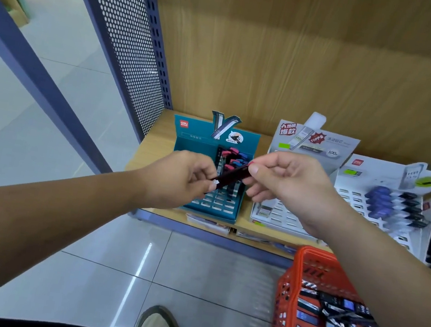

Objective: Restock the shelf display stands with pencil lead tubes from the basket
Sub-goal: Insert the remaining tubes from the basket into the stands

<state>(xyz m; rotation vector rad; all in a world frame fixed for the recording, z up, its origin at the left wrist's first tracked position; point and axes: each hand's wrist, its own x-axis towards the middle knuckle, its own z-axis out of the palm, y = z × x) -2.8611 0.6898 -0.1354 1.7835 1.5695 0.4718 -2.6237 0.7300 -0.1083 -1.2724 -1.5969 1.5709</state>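
Left hand [181, 178] and right hand [286, 185] each pinching one end of a dark pencil lead tube [232, 177], red cap at the right end. Held above teal "deli" display stand [197, 144] at 12 o'clock, with a few red and blue tubes slotted in. White stand [285, 215] at 1 o'clock, "100" legible. Orange basket [291, 286] at 5 o'clock, heaped with tubes.

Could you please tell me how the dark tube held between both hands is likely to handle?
Probably stiff: the dark tube spans straight between the left hand and the right hand, pinched only at its ends. Likely light, as fingertips alone carry it. Being slim, it may slip from a loose grip.
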